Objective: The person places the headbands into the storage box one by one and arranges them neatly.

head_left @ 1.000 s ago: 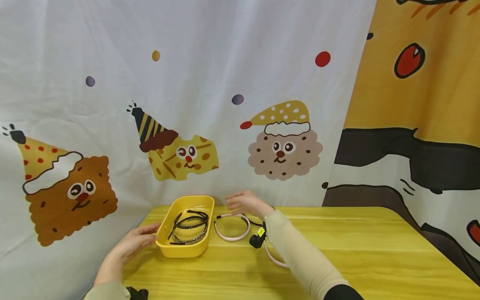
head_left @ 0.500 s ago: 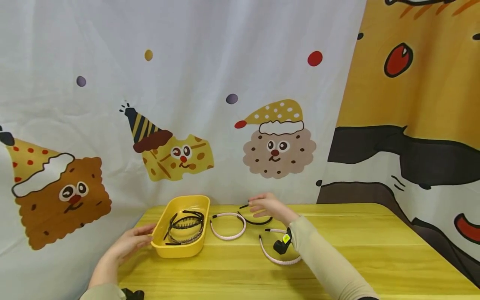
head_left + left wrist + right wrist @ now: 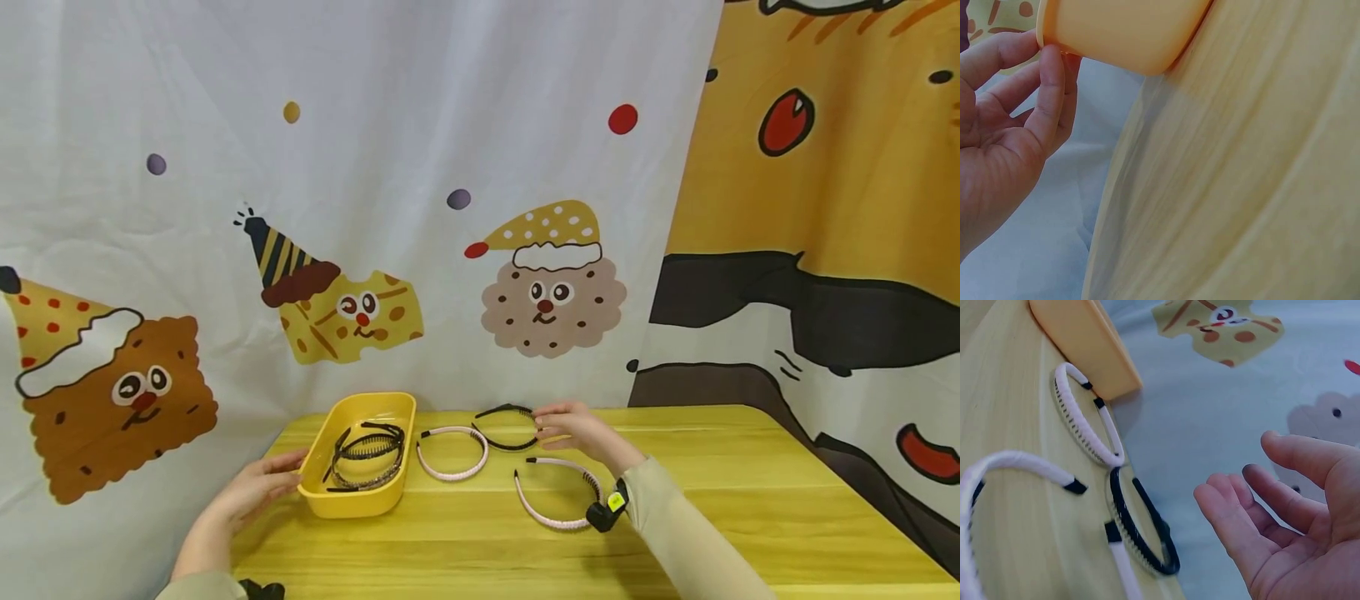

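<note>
A yellow plastic bin [image 3: 352, 507] stands at the left of the table with several dark headbands [image 3: 367, 483] inside. My left hand [image 3: 255, 492] pinches the bin's left rim, seen closer in the left wrist view. On the table to the bin's right lie a pink headband [image 3: 453, 477], a black headband [image 3: 513, 447] and a second pink headband [image 3: 558, 524] nearer to me. My right hand [image 3: 581, 432] hovers by the black headband's right side, fingers loosely bent and holding nothing. In the right wrist view its fingers are apart from all the headbands.
The wood-grain table [image 3: 750, 500] reaches far to the right. A white printed curtain [image 3: 450, 100] hangs right behind its back edge. Black wrist cameras sit on both of my wrists, the right one [image 3: 602, 517] low over the near pink headband.
My right hand has moved right, from above the first pink headband past the black one, uncovering both. The left hand stays at the bin. The view has shifted slightly right.
</note>
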A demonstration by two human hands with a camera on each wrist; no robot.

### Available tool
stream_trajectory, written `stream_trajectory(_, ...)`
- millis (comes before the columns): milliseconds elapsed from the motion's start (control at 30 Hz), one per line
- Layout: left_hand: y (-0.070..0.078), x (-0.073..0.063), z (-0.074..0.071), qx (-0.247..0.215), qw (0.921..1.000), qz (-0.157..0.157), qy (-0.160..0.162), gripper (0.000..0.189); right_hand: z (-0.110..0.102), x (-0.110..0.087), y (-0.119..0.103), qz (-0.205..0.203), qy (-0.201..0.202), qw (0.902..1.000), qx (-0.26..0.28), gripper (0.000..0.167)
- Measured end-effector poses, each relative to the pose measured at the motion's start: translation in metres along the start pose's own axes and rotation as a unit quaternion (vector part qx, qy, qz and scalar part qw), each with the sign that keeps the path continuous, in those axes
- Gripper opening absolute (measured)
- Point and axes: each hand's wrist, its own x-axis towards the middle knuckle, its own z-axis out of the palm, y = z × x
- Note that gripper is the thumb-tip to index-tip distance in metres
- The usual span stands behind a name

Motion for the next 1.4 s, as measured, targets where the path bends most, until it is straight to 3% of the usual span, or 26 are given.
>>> stream_trajectory(267, -0.002, 0.000, -0.002, 0.000, 0.9999, 0.008, -0.011, 0.065, -0.029, -0.026, 0.027, 0.003, 0.020, 0.9998, 0.008, 0.052)
stream_trajectory(567, -0.004, 0.001, -0.003, -0.006, 1.0000, 0.003, -0.005, 0.065, -0.055, -0.046, 0.042, -0.001, 0.012, 0.9995, 0.030, 0.054)
stream_trajectory(1133, -0.006, 0.005, -0.002, -0.017, 0.9998, 0.005, -0.004, 0.066, -0.090, -0.063, 0.071, 0.026, -0.001, 0.9994, 0.021, 0.055)
stream_trajectory(1400, -0.005, 0.004, -0.003, -0.012, 0.9999, -0.004, 0.000, 0.064, -0.092, -0.063, 0.079, 0.047, -0.007, 0.9986, 0.023, 0.051)
